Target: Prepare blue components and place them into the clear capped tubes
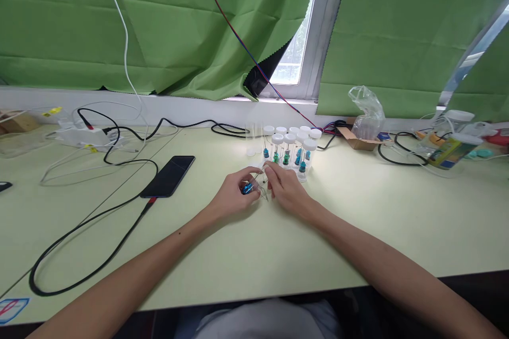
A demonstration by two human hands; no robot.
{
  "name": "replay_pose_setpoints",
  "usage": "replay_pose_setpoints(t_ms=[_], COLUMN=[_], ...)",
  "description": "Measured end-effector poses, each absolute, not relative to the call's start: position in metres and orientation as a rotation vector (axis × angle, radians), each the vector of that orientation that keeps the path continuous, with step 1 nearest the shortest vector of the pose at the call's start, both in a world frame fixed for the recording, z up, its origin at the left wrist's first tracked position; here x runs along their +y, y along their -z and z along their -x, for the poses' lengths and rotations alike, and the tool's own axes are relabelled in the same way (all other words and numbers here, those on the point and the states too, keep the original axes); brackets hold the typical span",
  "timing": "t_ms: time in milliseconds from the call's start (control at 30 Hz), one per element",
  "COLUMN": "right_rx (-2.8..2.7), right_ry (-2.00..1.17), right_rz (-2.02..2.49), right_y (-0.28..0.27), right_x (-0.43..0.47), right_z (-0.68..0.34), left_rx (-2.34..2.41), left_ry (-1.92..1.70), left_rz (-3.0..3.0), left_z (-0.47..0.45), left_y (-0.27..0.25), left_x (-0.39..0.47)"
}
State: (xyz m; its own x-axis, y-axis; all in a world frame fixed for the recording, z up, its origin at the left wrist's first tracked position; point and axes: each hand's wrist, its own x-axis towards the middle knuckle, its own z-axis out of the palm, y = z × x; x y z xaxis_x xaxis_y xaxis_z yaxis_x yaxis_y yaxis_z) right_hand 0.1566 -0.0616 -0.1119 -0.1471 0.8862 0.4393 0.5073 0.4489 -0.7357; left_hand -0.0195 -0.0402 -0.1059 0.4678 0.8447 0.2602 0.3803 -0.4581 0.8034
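My left hand [235, 193] is curled around blue-hubbed needles [247, 188], with thin metallic shafts pointing to the right. Something clear shows around them, but I cannot tell whether it is a tube or a bag. Close beside it, my right hand [287, 186] has its thumb and fingers pinched together at the left fingertips. What the right hand pinches is too small to make out. Just beyond both hands stands a cluster of clear tubes [289, 151] with white caps, holding needles with blue or green hubs. An upright clear tube [253, 140] without a visible cap stands left of them.
Left of my hands lies a black phone [169, 176] with a plugged-in black cable [95, 270]. A white power strip [81, 135] sits at the back left. A cardboard box [360, 140] holding a plastic bag and a yellow-green container [453, 152] stand at the back right.
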Motion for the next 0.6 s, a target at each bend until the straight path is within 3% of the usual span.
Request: replay_pose_setpoints(t_ms=[600], right_rx=[-1.762], right_ry=[-0.595], right_rz=[1.19], right_y=[0.1132], right_x=[-0.0605], right_z=[-0.1586], left_rx=[1.047], left_ry=[-0.853], left_rz=[-2.162], left_z=[0.0212], left_y=[0.1072], left_x=[-0.0382])
